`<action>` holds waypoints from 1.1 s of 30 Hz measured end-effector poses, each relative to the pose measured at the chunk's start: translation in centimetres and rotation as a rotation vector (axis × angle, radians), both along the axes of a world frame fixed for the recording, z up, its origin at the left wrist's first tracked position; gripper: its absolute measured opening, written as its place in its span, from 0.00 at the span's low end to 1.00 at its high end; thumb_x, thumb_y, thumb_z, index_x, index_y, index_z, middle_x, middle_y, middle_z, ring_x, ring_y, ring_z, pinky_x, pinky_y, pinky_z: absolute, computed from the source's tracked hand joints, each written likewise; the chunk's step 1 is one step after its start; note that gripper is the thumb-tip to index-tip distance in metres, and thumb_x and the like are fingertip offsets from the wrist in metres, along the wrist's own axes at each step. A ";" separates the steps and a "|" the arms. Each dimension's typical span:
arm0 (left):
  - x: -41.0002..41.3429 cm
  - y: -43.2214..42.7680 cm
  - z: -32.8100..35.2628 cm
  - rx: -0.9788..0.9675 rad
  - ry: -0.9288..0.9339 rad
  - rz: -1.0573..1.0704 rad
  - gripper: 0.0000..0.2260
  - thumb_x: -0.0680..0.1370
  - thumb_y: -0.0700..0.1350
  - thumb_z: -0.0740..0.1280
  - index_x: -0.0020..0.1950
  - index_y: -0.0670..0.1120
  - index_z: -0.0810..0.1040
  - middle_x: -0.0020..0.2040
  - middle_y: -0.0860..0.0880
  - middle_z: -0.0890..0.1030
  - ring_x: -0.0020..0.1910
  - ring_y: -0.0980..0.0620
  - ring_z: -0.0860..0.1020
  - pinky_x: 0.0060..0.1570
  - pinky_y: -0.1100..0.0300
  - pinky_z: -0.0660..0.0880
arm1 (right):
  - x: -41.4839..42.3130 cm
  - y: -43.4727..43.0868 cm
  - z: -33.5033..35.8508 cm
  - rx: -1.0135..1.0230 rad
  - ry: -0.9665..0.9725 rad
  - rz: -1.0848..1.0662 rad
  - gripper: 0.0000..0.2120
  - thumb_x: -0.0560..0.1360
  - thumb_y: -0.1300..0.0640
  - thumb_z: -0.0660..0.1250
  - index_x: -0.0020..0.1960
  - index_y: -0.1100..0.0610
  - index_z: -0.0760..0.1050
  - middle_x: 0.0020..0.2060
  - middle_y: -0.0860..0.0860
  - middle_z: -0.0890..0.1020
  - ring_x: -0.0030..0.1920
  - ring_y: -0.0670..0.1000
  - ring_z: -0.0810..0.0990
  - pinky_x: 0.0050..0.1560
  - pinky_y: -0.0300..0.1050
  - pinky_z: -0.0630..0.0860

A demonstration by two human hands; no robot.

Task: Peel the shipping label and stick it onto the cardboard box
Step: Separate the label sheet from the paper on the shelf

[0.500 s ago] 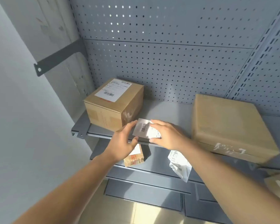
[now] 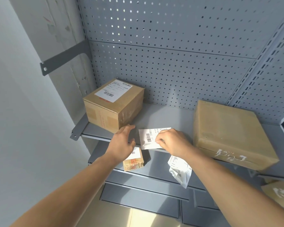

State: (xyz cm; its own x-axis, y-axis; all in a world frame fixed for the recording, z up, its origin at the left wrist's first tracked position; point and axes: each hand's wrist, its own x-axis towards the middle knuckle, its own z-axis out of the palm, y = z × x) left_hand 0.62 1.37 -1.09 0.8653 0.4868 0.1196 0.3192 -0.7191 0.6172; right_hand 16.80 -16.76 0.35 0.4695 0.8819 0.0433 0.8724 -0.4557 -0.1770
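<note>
A: Where do we find the shipping label (image 2: 148, 138)?

B: At the frame's centre, above the front edge of the upper shelf (image 2: 167, 115), pinched at its right edge by our right hand (image 2: 171, 140); its barcode faces us.

A: And our left hand (image 2: 122, 142)?

B: At nine o'clock from the label, just beside it, fingers spread and grasping nothing.

A: Which boxes surround it?

B: At ten o'clock, a cardboard box (image 2: 113, 104) on the shelf already bears a white label on top. At three o'clock sits a flatter unlabelled box (image 2: 228, 133) with white markings on its front. At seven o'clock, on the lower shelf (image 2: 156, 166), a small parcel (image 2: 134, 159) lies partly behind our left hand; at five o'clock, crumpled paper (image 2: 179, 171).
</note>
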 end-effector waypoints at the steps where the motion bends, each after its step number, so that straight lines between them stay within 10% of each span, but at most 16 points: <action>1: 0.2 0.0 -0.1 -0.003 -0.003 -0.012 0.24 0.79 0.43 0.69 0.75 0.49 0.70 0.74 0.47 0.75 0.69 0.45 0.76 0.66 0.58 0.72 | -0.1 -0.1 0.2 0.028 0.012 -0.031 0.05 0.73 0.59 0.64 0.41 0.55 0.78 0.41 0.48 0.83 0.43 0.53 0.80 0.36 0.46 0.74; 14: 3.0 -1.4 0.5 -0.328 -0.124 -0.010 0.23 0.76 0.61 0.71 0.68 0.52 0.78 0.59 0.53 0.84 0.54 0.54 0.84 0.54 0.54 0.82 | 0.4 0.4 2.8 0.257 0.069 -0.122 0.02 0.75 0.51 0.72 0.47 0.48 0.80 0.44 0.45 0.85 0.48 0.54 0.81 0.44 0.48 0.74; 21: 5.0 -0.7 0.0 -0.251 -0.122 0.038 0.14 0.79 0.36 0.69 0.62 0.50 0.83 0.53 0.51 0.85 0.46 0.52 0.83 0.43 0.70 0.79 | 2.1 -0.4 4.0 0.149 -0.058 -0.104 0.06 0.74 0.53 0.73 0.50 0.46 0.83 0.46 0.43 0.85 0.52 0.52 0.79 0.53 0.52 0.75; 26: 6.9 0.4 0.2 -0.182 -0.066 0.008 0.15 0.81 0.36 0.65 0.62 0.51 0.82 0.57 0.52 0.85 0.53 0.49 0.83 0.54 0.54 0.81 | 4.0 -2.6 5.2 0.197 0.044 -0.162 0.01 0.75 0.50 0.72 0.45 0.46 0.82 0.41 0.41 0.83 0.44 0.46 0.79 0.47 0.52 0.79; 30: 9.4 0.9 1.2 -0.081 0.117 -0.120 0.20 0.78 0.35 0.57 0.60 0.53 0.81 0.54 0.46 0.86 0.52 0.40 0.82 0.50 0.48 0.80 | 3.4 -3.4 7.6 0.291 0.046 -0.210 0.25 0.77 0.55 0.71 0.30 0.42 0.61 0.26 0.43 0.66 0.29 0.41 0.65 0.34 0.34 0.64; 33: 11.4 0.7 2.1 -0.012 0.171 -0.202 0.21 0.79 0.34 0.58 0.67 0.51 0.76 0.56 0.42 0.85 0.54 0.38 0.82 0.52 0.47 0.80 | 3.0 -3.6 8.8 0.276 0.046 -0.257 0.24 0.79 0.55 0.69 0.31 0.49 0.60 0.24 0.46 0.63 0.28 0.43 0.62 0.32 0.33 0.62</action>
